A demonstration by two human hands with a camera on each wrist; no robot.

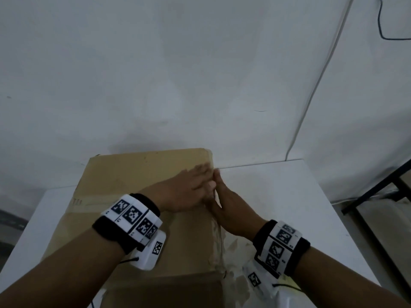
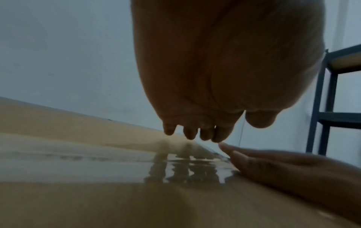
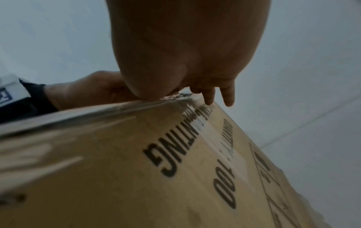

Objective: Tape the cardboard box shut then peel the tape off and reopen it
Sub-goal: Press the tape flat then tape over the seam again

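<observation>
Pressing flat: left hand (image 1: 189, 192) on cardboard box (image 1: 133, 174) top, right hand (image 1: 229, 207) on its right side, fingers straight, smoothing tape (image 2: 187, 166) over that edge. Box on bench (image 1: 278, 196). Tape looks thin, slick; likely best picked at the side-face end.

I see a plain white wall (image 1: 200, 63) ahead under dim, bluish light, with a white conduit (image 1: 320, 78) slanting down it and a black cable (image 1: 384, 30) looping near the top corner. A white table (image 1: 278, 196) stands against it, and a dark metal shelf frame (image 1: 375, 192) sits off to the right.

We're in a bare workroom or storage space: plain white wall (image 1: 200, 74), white tabletop (image 1: 278, 196), dark metal shelving rack (image 2: 328, 100), loose cable (image 1: 387, 30).
</observation>
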